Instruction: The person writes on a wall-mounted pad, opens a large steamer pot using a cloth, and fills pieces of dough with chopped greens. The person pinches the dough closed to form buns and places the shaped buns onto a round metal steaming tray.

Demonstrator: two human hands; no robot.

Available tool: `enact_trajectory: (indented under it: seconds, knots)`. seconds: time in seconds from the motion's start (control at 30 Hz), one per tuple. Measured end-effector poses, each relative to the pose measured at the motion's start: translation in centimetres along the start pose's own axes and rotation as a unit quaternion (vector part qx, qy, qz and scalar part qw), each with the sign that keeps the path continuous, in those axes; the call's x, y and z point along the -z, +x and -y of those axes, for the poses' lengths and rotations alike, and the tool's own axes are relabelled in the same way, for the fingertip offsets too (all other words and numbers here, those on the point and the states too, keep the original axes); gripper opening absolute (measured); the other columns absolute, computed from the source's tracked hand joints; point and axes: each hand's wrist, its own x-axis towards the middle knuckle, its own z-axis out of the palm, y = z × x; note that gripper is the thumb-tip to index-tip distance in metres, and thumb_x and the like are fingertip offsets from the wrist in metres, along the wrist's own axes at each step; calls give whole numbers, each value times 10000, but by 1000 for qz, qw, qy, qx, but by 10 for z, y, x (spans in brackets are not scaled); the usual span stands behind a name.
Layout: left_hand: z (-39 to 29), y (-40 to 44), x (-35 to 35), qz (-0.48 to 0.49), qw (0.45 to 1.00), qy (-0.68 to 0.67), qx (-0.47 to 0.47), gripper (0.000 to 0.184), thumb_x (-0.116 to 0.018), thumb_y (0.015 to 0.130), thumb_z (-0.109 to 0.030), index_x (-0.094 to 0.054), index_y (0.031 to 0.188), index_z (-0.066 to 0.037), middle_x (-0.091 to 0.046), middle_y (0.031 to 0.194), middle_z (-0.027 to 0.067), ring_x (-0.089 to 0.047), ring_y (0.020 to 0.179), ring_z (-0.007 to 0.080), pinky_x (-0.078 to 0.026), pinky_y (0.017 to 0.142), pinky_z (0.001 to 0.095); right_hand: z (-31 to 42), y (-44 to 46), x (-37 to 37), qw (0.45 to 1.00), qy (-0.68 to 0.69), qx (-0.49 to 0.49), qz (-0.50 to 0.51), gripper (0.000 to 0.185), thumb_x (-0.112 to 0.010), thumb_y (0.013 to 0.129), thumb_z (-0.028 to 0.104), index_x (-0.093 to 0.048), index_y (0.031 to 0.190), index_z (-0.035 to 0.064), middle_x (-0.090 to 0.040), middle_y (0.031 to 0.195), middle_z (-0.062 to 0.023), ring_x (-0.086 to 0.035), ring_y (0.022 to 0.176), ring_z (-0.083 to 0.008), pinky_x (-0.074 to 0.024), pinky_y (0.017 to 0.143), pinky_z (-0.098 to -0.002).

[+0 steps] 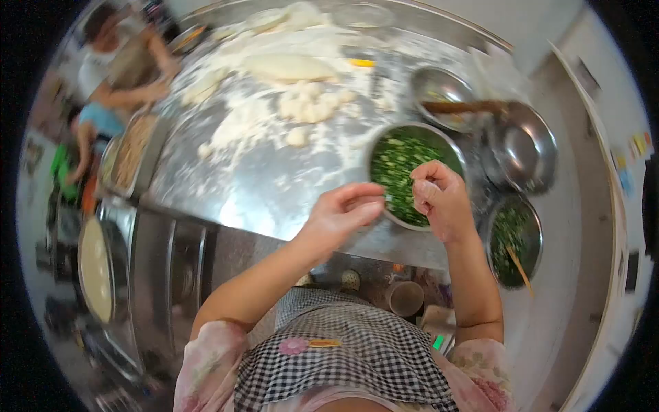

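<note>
My left hand [343,216] is over the table's front edge, just left of a steel bowl of chopped greens [401,161]. Its fingers are bent, with a gap between them and the thumb, and I see nothing in it. Above the bowl's right side is my right hand [441,199], its fingers curled in against the thumb. Whether something small is pinched there I cannot make out. Flour dusts both hands. Pale dough pieces [312,103] lie in a heap beyond the bowl, in front of a long dough slab [290,68].
A rolling pin [467,107] lies across a steel bowl [427,82] at the back right. Beside it is another steel bowl [539,154]. A smaller bowl of greens [508,237] with chopsticks stands at right. Another person [123,69] is at far left, near a filled metal tray [159,154].
</note>
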Motion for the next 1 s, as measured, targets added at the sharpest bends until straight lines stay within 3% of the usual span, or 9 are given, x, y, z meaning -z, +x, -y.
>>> enact_trajectory:
  seconds: [0.3,0.4,0.43,0.5,0.67,0.7,0.73,0.87,1.0]
  knots:
    - [-14,-87,127,-236,958,-127,-107,159,-664,820,-129,-619,921,-14,-608,843,15,-547,785,85,-438,687,221,-57,57,-200,970,-131,64,193,80,-617,817,75,-567,849,22,-509,758,19,-403,586,-46,-318,501,-187]
    - [-22,-132,187,-292,939,-109,-147,114,-652,811,-100,-612,875,-15,-602,819,14,-549,747,87,-437,660,219,-70,69,-278,949,-192,69,242,63,-603,803,46,-590,860,22,-566,811,0,-502,743,-76,-412,687,-227]
    - [-26,-148,205,-322,932,-32,-162,107,-648,805,-92,-609,864,-12,-600,818,17,-546,729,87,-438,644,222,-73,72,-302,941,-212,64,257,65,-594,797,34,-599,862,22,-587,833,-14,-536,800,-91,-443,759,-246]
    - [-34,-181,252,-376,900,119,-186,94,-640,792,-77,-604,841,-6,-595,815,25,-541,694,87,-440,613,228,-89,82,-357,924,-234,69,294,82,-596,777,56,-595,850,19,-591,818,-17,-539,785,-93,-447,738,-245]
    - [-48,-266,345,-478,797,273,-249,85,-627,774,-54,-574,805,6,-552,775,31,-536,635,88,-453,576,243,-127,97,-492,888,-253,19,383,101,-586,757,87,-582,834,22,-571,760,-7,-533,743,-98,-448,695,-243]
    - [-51,-282,360,-490,803,231,-249,83,-625,775,-51,-574,807,5,-551,771,30,-533,636,85,-452,576,239,-134,100,-517,882,-249,-1,401,97,-582,760,89,-580,833,25,-567,753,-2,-532,739,-98,-447,693,-244]
    - [-53,-296,373,-499,808,189,-249,80,-623,776,-48,-573,810,4,-549,768,30,-530,638,82,-452,575,236,-140,99,-540,897,-190,-31,398,67,-594,797,53,-528,793,60,-479,681,30,-397,547,-51,-337,476,-221]
    - [-46,-338,424,-525,814,45,-246,69,-614,809,-55,-573,839,-9,-542,763,-11,-503,685,46,-432,613,206,-160,106,-611,877,-72,-153,449,63,-577,786,81,-546,839,66,-478,657,25,-410,534,-61,-311,474,-202]
    - [-44,-364,454,-552,794,-18,-254,81,-611,827,-76,-574,860,-13,-544,784,-34,-487,702,32,-420,649,192,-183,114,-662,845,-68,-208,487,80,-595,815,84,-518,827,67,-480,691,15,-433,583,-75,-322,482,-211]
